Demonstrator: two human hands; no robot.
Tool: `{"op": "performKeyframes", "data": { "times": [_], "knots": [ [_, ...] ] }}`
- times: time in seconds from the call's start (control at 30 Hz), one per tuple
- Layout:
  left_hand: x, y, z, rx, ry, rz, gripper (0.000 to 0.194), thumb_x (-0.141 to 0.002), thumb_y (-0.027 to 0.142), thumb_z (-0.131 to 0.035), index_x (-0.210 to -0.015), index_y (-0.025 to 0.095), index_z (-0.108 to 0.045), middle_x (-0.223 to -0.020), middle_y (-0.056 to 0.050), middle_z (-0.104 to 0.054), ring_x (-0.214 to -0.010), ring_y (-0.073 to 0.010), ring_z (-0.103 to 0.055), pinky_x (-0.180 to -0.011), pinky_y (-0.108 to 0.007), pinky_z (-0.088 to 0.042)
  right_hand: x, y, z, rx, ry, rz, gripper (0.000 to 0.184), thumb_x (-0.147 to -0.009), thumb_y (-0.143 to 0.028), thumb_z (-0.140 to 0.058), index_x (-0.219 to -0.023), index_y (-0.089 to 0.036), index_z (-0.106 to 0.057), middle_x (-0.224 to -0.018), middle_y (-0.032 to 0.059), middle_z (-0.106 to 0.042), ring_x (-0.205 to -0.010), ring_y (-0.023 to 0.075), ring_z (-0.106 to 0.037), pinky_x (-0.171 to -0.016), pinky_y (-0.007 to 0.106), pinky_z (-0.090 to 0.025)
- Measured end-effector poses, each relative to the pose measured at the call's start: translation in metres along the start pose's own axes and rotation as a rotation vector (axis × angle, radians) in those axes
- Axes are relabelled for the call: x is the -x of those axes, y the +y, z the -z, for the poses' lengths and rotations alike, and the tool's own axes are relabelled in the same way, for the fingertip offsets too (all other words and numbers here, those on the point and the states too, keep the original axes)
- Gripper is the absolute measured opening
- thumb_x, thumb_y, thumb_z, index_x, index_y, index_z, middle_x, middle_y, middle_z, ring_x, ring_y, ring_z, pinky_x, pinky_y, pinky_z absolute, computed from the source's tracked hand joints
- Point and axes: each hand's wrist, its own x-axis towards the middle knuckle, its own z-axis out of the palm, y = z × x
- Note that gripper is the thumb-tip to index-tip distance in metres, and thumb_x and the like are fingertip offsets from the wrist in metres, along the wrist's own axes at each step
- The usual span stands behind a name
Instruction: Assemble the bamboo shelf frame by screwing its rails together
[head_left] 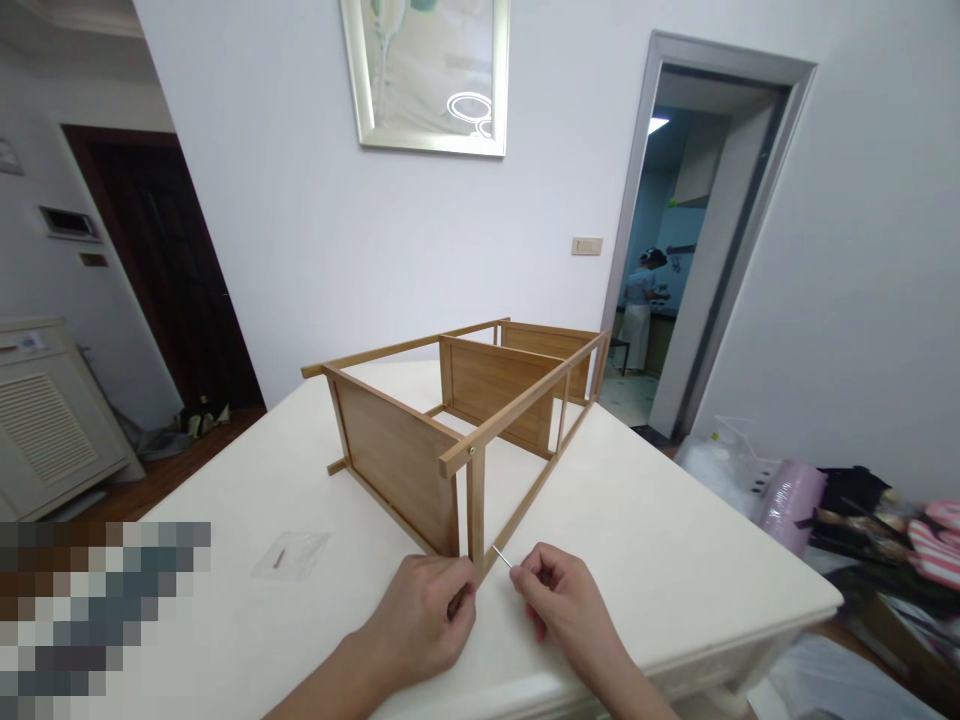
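A bamboo shelf frame [465, 400] lies on its side on the white table [660, 540]. My left hand [424, 620] is closed around the frame's near bottom corner post, where the upright meets the lower rail. My right hand [559, 595] pinches a thin metal tool [502, 556], like a small hex key, whose tip points at that same corner joint. A screw head shows on the upper rail above the post.
A small clear plastic bag [291, 555] with a fastener lies on the table to the left. Bags and clutter sit at the right past the table edge. A person stands in the far room through the doorway [645, 300]. A white cabinet stands at the left.
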Motion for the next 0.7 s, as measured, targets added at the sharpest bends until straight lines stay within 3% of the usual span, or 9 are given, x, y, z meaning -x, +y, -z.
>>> {"op": "performKeyframes", "data": {
  "times": [0.33, 0.7],
  "knots": [
    [-0.0035, 0.0015, 0.0012, 0.063, 0.173, 0.02, 0.01, -0.088, 0.014, -0.051, -0.081, 0.021, -0.054, -0.058, 0.005, -0.056, -0.048, -0.0094, -0.052, -0.051, -0.021, -0.039, 0.0001, 0.0027, -0.0002, -0.021, -0.001, 0.005, 0.026, -0.077, -0.04, -0.059, -0.064, -0.022, -0.047, -0.044, -0.0072, -0.047, -0.036, 0.0078, -0.038, -0.037, 0.02, -0.031],
    [-0.0041, -0.0016, -0.0033, 0.035, 0.213, 0.078, 0.012, -0.092, 0.024, -0.056, -0.08, 0.021, -0.056, -0.054, 0.006, -0.057, -0.046, -0.0089, -0.053, -0.05, -0.02, -0.041, 0.0013, -0.0013, -0.0001, 0.009, -0.001, 0.017, 0.024, -0.077, -0.039, -0.057, -0.063, -0.021, -0.047, -0.044, -0.007, -0.047, -0.036, 0.0074, -0.039, -0.038, 0.019, -0.031]
  ]
}}
